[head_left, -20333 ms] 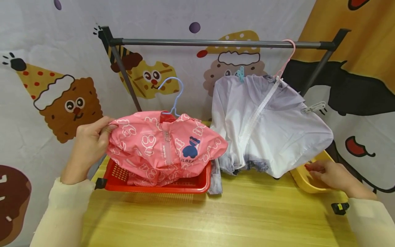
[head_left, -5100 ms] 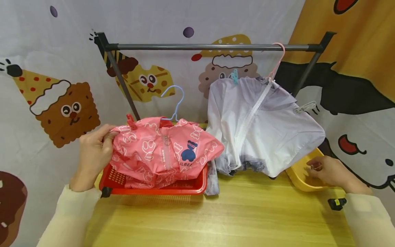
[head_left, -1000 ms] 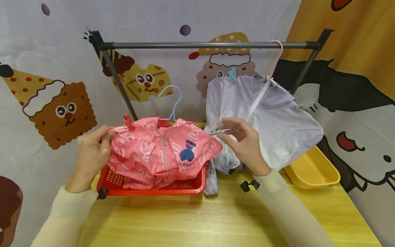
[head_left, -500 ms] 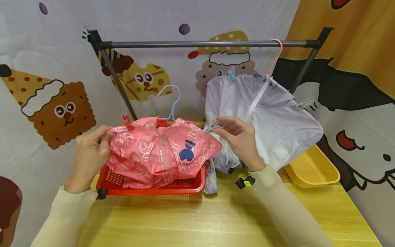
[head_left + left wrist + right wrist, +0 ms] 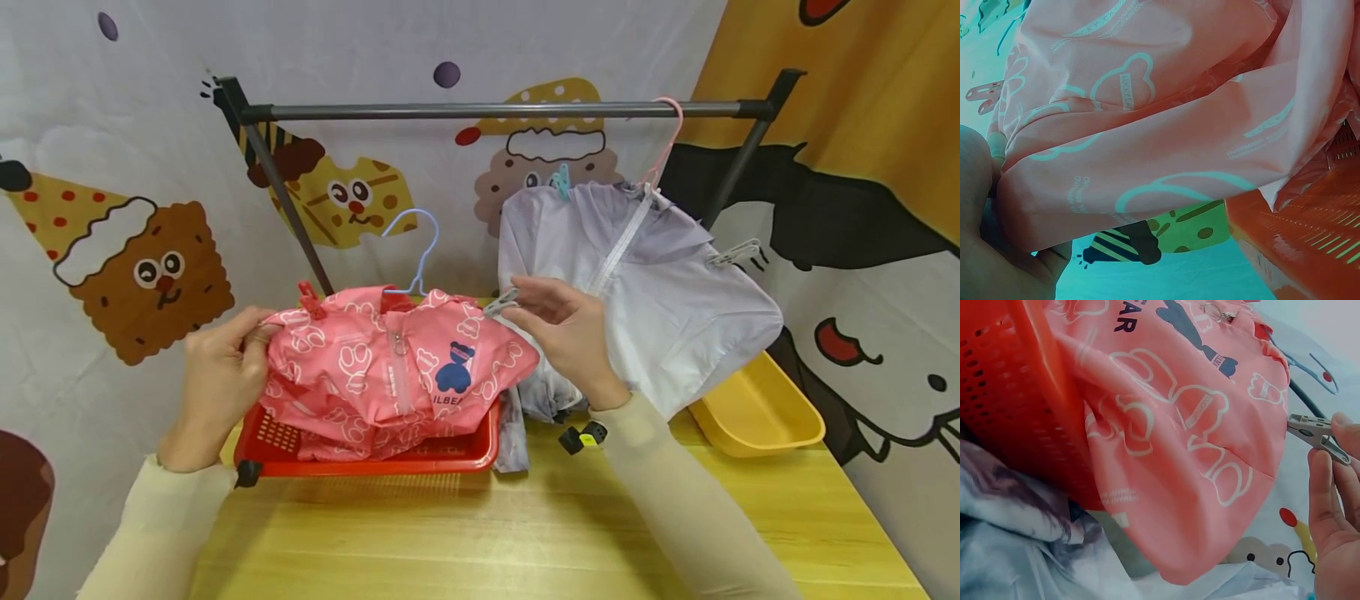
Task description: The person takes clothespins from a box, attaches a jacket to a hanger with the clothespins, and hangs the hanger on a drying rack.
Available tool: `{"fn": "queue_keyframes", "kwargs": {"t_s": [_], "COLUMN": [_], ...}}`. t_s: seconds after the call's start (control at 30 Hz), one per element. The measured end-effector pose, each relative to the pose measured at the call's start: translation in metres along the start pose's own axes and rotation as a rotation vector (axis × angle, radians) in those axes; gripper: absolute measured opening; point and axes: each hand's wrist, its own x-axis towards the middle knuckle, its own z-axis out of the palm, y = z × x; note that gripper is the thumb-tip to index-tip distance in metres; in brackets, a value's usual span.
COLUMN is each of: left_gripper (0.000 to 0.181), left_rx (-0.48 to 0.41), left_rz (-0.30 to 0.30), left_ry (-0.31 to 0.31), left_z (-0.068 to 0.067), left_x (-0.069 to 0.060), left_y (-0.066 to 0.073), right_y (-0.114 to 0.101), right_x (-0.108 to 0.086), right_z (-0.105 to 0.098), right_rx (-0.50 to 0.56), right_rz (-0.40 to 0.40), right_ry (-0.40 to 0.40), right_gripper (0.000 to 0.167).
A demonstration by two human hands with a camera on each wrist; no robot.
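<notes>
A pink bear-print jacket (image 5: 360, 367) on a blue hanger (image 5: 429, 242) lies over a red basket (image 5: 367, 467). My left hand (image 5: 225, 379) pinches the jacket's sleeve at the left side. Near that hand a red clothespin (image 5: 311, 300) is clipped on the jacket's shoulder. In my right hand (image 5: 562, 333), thumb and fingers pinch a grey clothespin (image 5: 501, 302) at the jacket's right shoulder. The right wrist view shows the tip of this clothespin (image 5: 1313, 432) at the jacket's edge; whether it grips the fabric I cannot tell.
A pale grey-white jacket (image 5: 675, 308) hangs by a pink hanger (image 5: 667, 142) from the dark rack bar (image 5: 465, 111). It carries a blue clothespin (image 5: 561, 181) and a white clothespin (image 5: 735, 252). A yellow bin (image 5: 765, 408) stands on the wooden table (image 5: 525, 533) at right.
Earlier my right hand was in the yellow bin. It has since brought the grey clothespin left to the pink jacket's shoulder. The red clothespin was added after the oldest frame.
</notes>
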Motion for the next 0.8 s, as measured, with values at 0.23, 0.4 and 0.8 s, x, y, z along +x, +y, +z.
{"fn": "queue_keyframes", "kwargs": {"t_s": [0.23,0.4,0.8], "left_gripper": [0.014,0.014,0.015], "left_rx": [0.019,0.021,0.004], "left_rz": [0.023,0.022,0.015], "left_ry": [0.011,0.012,0.005], "left_z": [0.0,0.0,0.0], "left_x": [-0.001,-0.002,-0.003], "left_y": [0.001,0.001,0.0], "right_y": [0.002,0.001,0.002], "right_x": [0.005,0.006,0.01], "right_z": [0.005,0.01,0.012], "right_rx": [0.056,0.101,0.04], "right_rz": [0.004,-0.009,0.004], "right_ry": [0.01,-0.018,-0.062], "right_gripper": [0.038,0.038,0.03]}}
